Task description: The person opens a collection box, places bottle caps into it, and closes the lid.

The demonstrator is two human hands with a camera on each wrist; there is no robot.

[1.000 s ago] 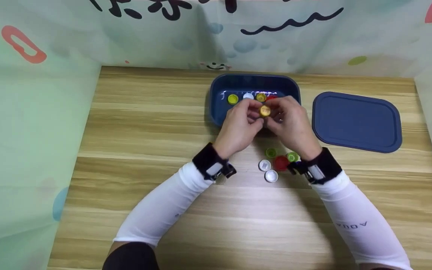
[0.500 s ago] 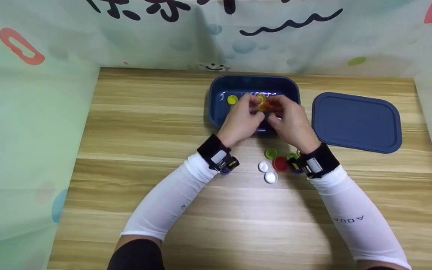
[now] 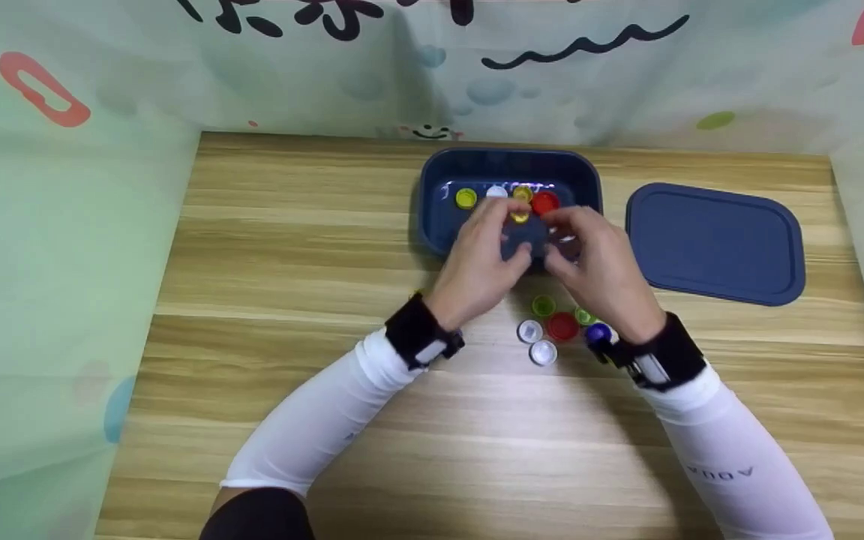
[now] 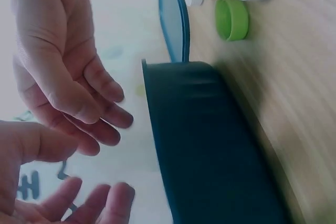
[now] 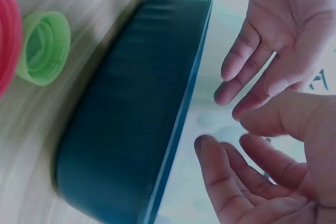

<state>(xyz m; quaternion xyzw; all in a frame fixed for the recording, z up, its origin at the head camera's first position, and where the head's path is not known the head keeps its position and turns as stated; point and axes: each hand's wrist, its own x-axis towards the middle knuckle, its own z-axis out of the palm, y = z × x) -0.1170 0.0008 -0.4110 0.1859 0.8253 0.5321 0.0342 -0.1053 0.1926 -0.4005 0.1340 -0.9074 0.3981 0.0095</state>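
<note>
A dark blue box (image 3: pixel 432 217) stands at the back middle of the wooden table. It holds a yellow cap (image 3: pixel 466 198), a white cap (image 3: pixel 496 193), a red cap (image 3: pixel 545 201) and gold caps (image 3: pixel 520 216). My left hand (image 3: pixel 503 225) and right hand (image 3: pixel 561 229) hover over the box's near edge, fingers relaxed, holding nothing. In the left wrist view both palms face each other above the box wall (image 4: pixel 210 145). The right wrist view shows the empty fingers (image 5: pixel 231 171) beside the box (image 5: pixel 131 129).
The box's blue lid (image 3: pixel 713 240) lies flat to the right. Loose caps sit on the table between my wrists: green (image 3: pixel 543 305), red (image 3: pixel 562 326), two white (image 3: pixel 529 331), and blue (image 3: pixel 598 332). Curtain walls close in the back and both sides.
A gold cap held between both hands a second ago is out of my fingers and lies in the box. Both hands opened and drew back toward the near edge.
</note>
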